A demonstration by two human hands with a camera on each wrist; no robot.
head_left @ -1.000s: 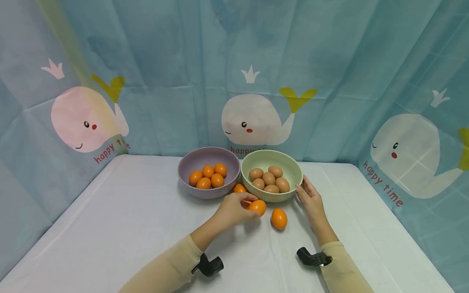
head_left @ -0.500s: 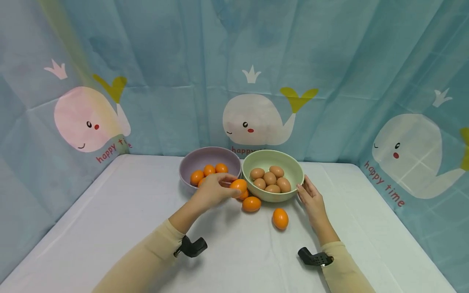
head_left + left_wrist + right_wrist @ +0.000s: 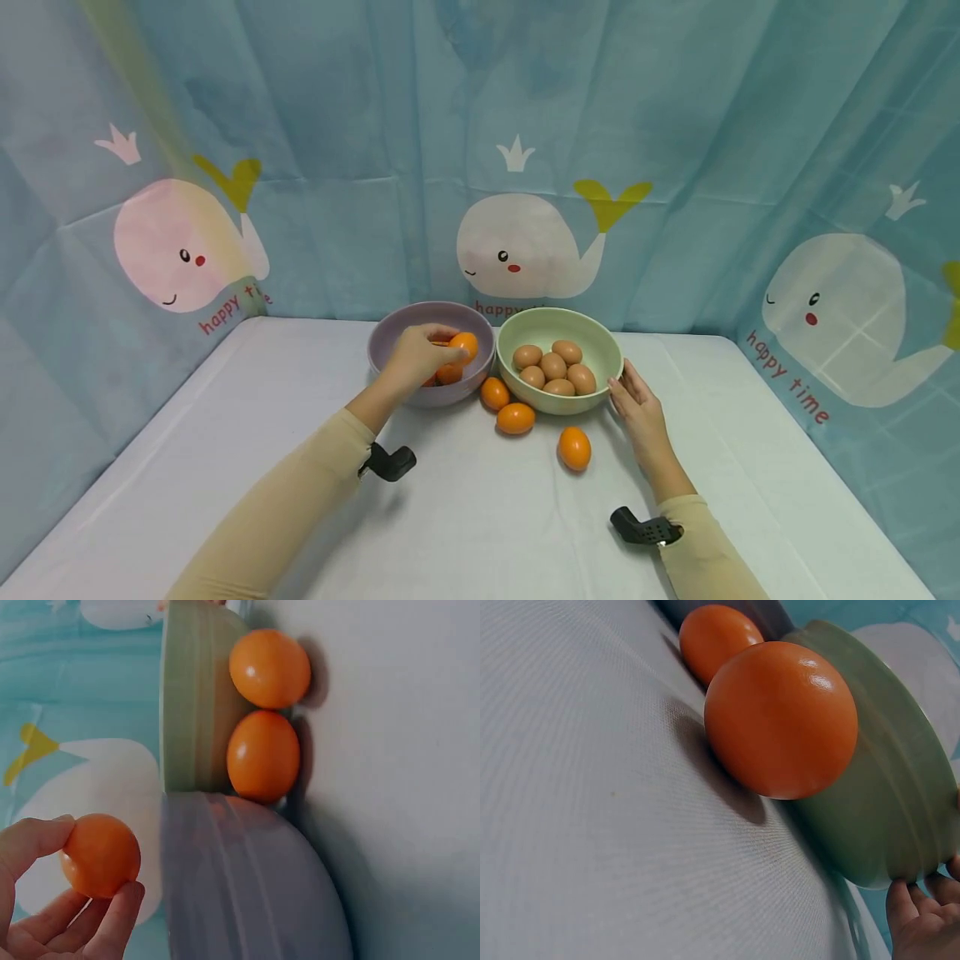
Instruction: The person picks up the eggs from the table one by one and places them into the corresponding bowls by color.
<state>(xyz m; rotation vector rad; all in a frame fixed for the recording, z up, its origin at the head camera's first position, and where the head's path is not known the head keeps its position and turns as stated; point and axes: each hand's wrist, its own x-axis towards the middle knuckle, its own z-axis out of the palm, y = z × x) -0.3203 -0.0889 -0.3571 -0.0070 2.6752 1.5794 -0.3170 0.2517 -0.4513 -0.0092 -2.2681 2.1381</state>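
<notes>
My left hand (image 3: pixel 420 357) pinches an orange egg (image 3: pixel 100 856) between thumb and fingertips, above the purple bowl (image 3: pixel 386 321). Other orange eggs lie in that bowl, partly hidden by the hand. On the right, my right hand (image 3: pixel 639 412) touches the outer side of the green bowl (image 3: pixel 592 329) with its fingertips, near the rim. Several brown eggs (image 3: pixel 553 367) fill the bottom of this bowl. Three more orange eggs rest on the cloth in front: one egg (image 3: pixel 495 393) beside both bowls, another egg (image 3: pixel 516 418) nearer, and a third egg (image 3: pixel 574 449) farther right.
A white cloth (image 3: pixel 487 525) covers the table. Behind and on both sides hangs a blue curtain (image 3: pixel 337 242) printed with whales. The two bowls stand side by side near the back edge. Each wrist carries a small black camera (image 3: pixel 390 462).
My left hand picked up an orange egg from in front of the bowls and carried it left and back over the purple bowl. The right hand stays at the green bowl.
</notes>
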